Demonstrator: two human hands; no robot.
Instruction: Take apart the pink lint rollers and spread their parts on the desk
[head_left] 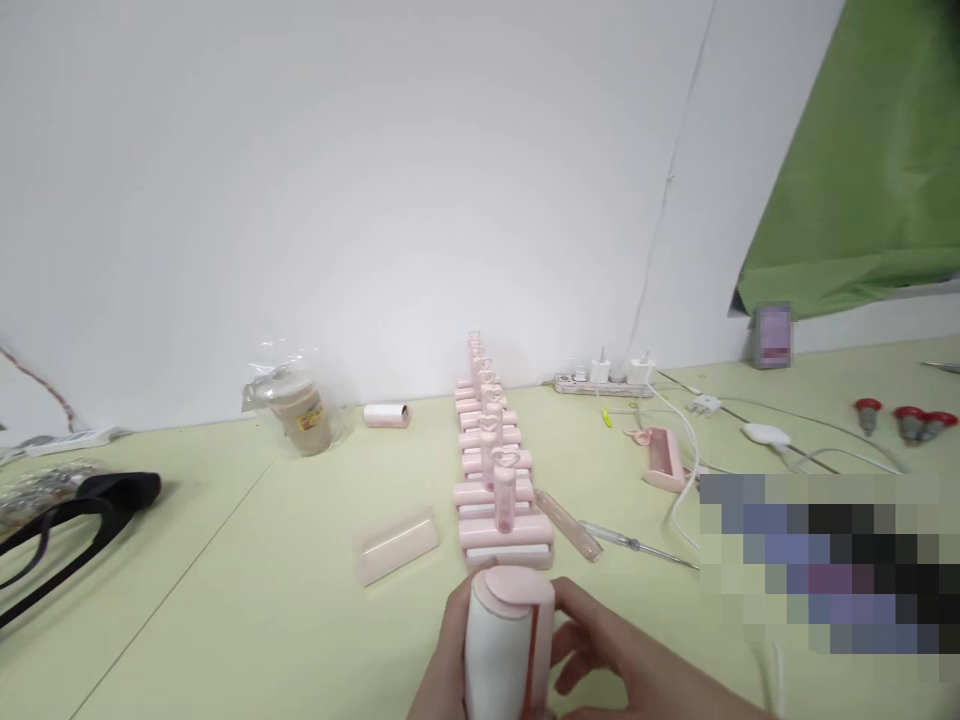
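Upright at the bottom centre is a pink-and-white rounded case [499, 655] with a pink top; its exact kind does not show. My left hand [444, 650] is wrapped round its left side. From the right, my right hand [611, 650] has its index finger against the pink edge and its other fingers curled near the lower part, which the frame cuts off. Just beyond stands a row of pink-and-white pieces [506, 530] running toward the wall, several topped by translucent pink parts with heart-shaped loops [506, 458].
Left of the row lie a translucent pink cover [397, 547], a small pink-and-white piece [386, 416] and a bagged cup [306, 415]. To the right are a clear pink strip [570, 525], a screwdriver [637, 545], a pink shell [664, 460], cables and a power strip [600, 385].
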